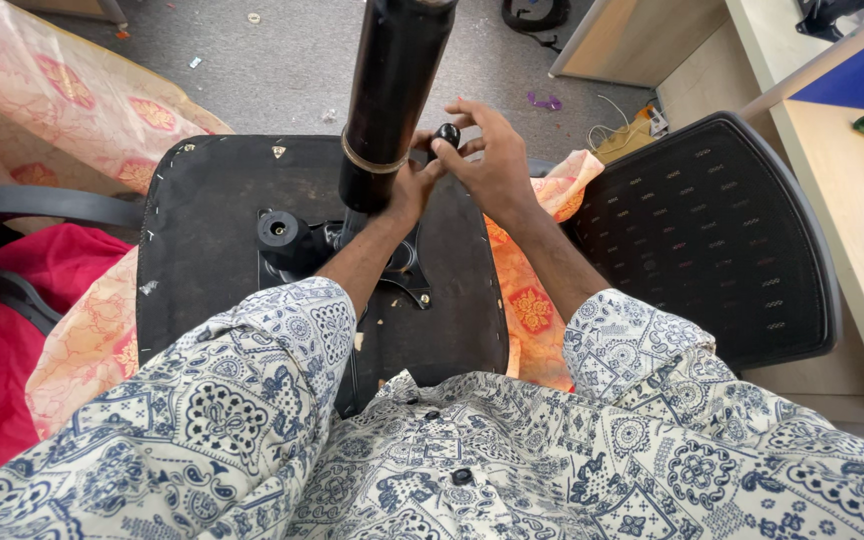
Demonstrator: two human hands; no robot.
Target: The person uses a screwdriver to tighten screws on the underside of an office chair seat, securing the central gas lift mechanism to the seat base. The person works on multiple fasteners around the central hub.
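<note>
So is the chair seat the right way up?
No, the black chair seat lies upside down, with its metal mechanism and black column pointing up beside both hands.

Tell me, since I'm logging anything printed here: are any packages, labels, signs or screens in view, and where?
None that can be made out: no package, label, sign or screen shows.
Small white triangular mark: on the upturned black seat base, near its far edge; too small to tell if it is a sticker.
Both hands work at a small black knob beside the black cylinder.
</note>
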